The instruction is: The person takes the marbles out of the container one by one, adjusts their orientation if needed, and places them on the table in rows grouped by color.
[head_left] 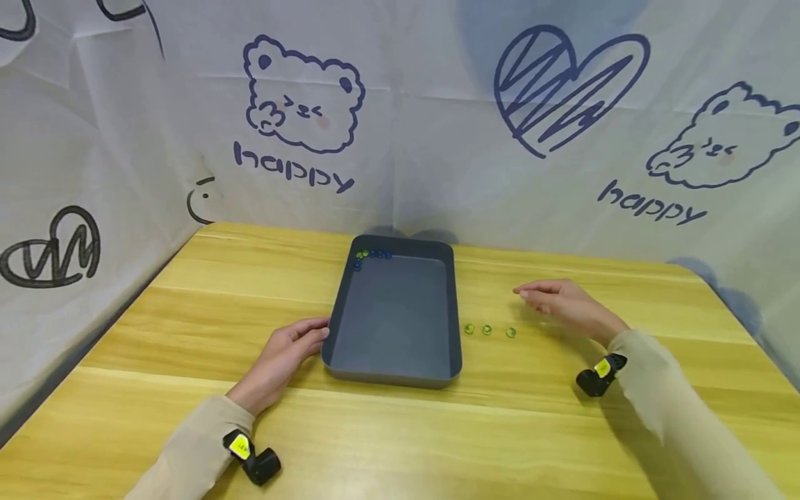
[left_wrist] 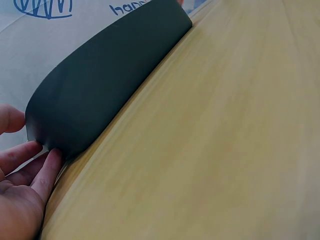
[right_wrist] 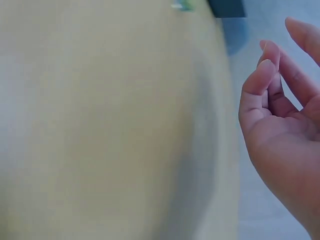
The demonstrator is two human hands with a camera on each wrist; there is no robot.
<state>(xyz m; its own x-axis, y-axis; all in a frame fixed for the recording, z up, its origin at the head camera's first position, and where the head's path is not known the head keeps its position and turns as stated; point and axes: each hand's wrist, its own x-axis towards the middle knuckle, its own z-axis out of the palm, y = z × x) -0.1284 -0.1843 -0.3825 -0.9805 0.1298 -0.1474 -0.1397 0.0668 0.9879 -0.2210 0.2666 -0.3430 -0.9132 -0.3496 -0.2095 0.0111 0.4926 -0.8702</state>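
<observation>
A dark grey rectangular tray [head_left: 394, 380] lies on the table. My left hand [head_left: 284, 361] rests at its left wall, with extended fingertips [left_wrist: 50, 165] touching the outside. Inside, at the far left corner, sit several small dark blue marbles [head_left: 380, 255] and some yellow-green ones [head_left: 360, 256]. Three clear greenish marbles [head_left: 487, 330] form a row on the table, right of the tray. My right hand [head_left: 571, 309] hovers above and right of that row, fingers loosely bent. In the right wrist view its thumb [right_wrist: 260, 80] comes near a finger, and no object shows between them.
The wooden table [head_left: 387, 444] reaches back to a white cloth [head_left: 431, 160] printed with bears and hearts, which also hangs along the left side. The tray's far wall stands close to this cloth. Each wrist wears a small black camera [head_left: 265, 465].
</observation>
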